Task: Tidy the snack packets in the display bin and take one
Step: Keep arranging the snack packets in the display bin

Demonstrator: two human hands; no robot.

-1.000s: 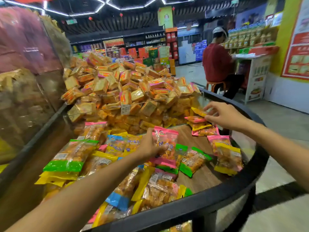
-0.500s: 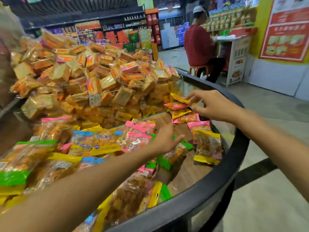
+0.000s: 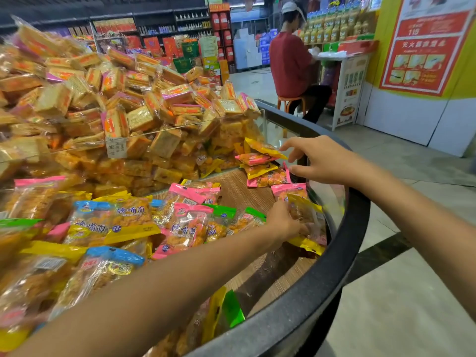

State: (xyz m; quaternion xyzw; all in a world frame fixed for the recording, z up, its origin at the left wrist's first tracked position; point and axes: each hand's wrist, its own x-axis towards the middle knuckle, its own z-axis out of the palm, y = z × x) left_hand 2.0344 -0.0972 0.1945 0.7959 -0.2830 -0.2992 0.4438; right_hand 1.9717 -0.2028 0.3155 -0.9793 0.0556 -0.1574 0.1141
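Both hands reach into the display bin (image 3: 322,276); the left hand (image 3: 284,222) closes its fingers on a yellow-edged packet (image 3: 305,222) lying against the bin's right wall, its long axis running away from the camera, atop a pink-topped packet (image 3: 289,189); the right hand (image 3: 319,161), fingers spread and holding nothing, hovers just beside a small stack of packets (image 3: 262,163), whose yellow and pink ends point right toward it; loose snack packets (image 3: 128,222) in blue, pink, green and yellow cover the bin's left half over a wood-grain floor (image 3: 244,191); beyond a clear divider (image 3: 159,143), wrapped cakes (image 3: 134,99) are heaped high; farther off, a person in a red shirt (image 3: 291,63) sits on a stool at a stand; shop shelves (image 3: 159,24) blur behind; the nearest packets are cut off by the frame.
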